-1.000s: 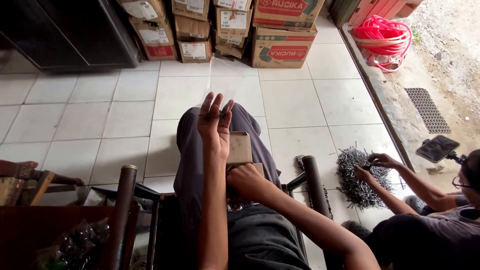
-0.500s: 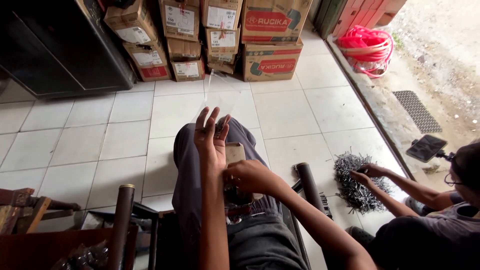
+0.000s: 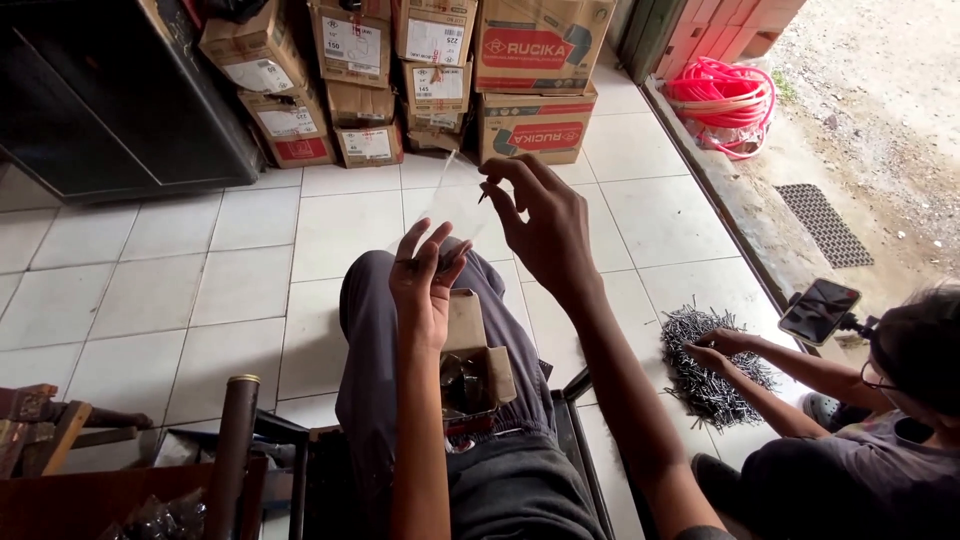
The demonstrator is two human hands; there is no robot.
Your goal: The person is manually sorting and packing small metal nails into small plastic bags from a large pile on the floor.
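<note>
My left hand (image 3: 422,285) is raised over my lap and pinches the lower edge of a small clear plastic bag (image 3: 447,205). My right hand (image 3: 545,225) is lifted higher, fingertips at the bag's upper edge, pinching a small dark nail (image 3: 483,196). On my lap below sits an open cardboard box (image 3: 478,362) with dark metal pieces inside.
Stacked cardboard cartons (image 3: 440,75) line the back wall beside a black cabinet (image 3: 110,100). At right another person's hand (image 3: 712,352) works in a pile of nails (image 3: 710,362) on the tiled floor; a phone (image 3: 820,311) on a stand is nearby. Coiled pink hose (image 3: 722,100) lies by the doorway.
My right hand rose from the box on my lap up to the top of the clear bag with a nail. My left hand lifted the bag slightly.
</note>
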